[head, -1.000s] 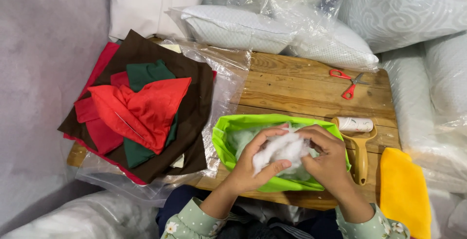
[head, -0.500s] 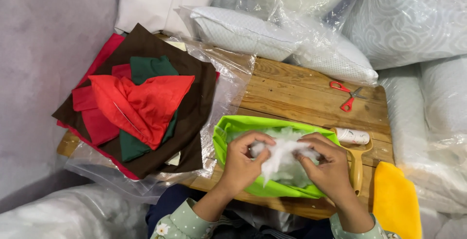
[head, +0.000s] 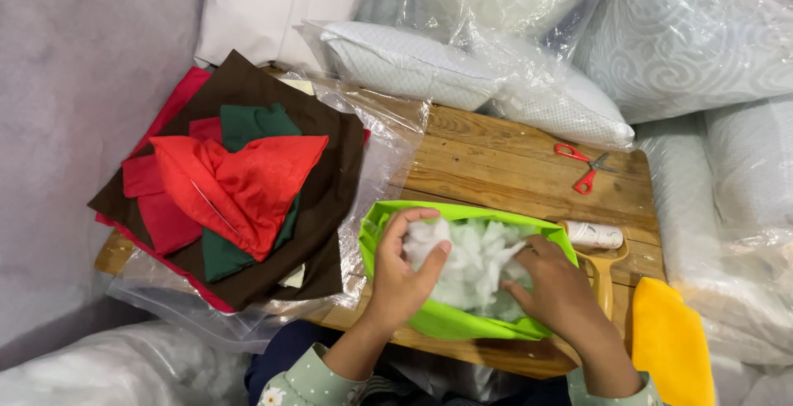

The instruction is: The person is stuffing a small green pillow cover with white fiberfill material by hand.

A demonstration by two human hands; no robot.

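Wooden table [head: 512, 166], both hands [head: 405, 278] curled pinching white stuffing [head: 475, 265] in green cover [head: 462, 323], scissors [head: 582, 162] apart

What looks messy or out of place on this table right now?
The fabric stack is askew: brown, red and green pieces lie at different angles, and its corner overhangs the wooden table edge on the left. The red scissors lie open. No stuffing has spilled outside the green cover.

Head view — close, steeply downward
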